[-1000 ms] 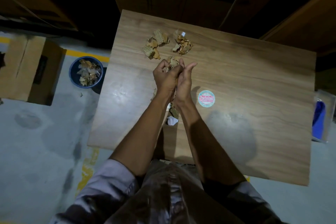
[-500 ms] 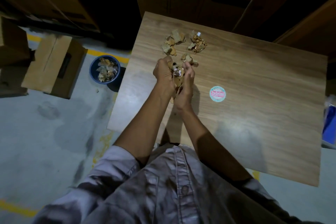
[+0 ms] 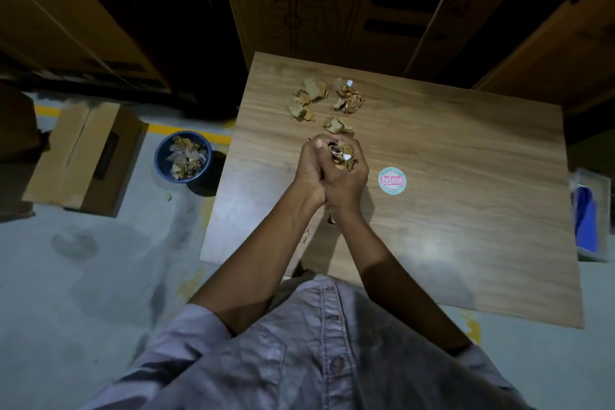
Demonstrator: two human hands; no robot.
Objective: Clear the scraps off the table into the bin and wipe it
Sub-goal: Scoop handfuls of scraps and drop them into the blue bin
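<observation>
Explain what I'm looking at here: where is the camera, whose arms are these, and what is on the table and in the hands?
There is no machine: a person works with bare hands, and the one camera sits on their head, looking forward and down, so the arms reach up from the bottom of the picture.

The left hand and right hand are pressed together above the table, cupping a bunch of scraps between them; brown bits and something shiny show between the fingers.

More scraps lie on the table beyond the hands, in three small piles. A round sticker sits to the right of the hands.

On the floor to the left of the table stands a blue bin, already partly filled with similar scraps, and a cardboard box beside it. I see no cloth for wiping.
</observation>
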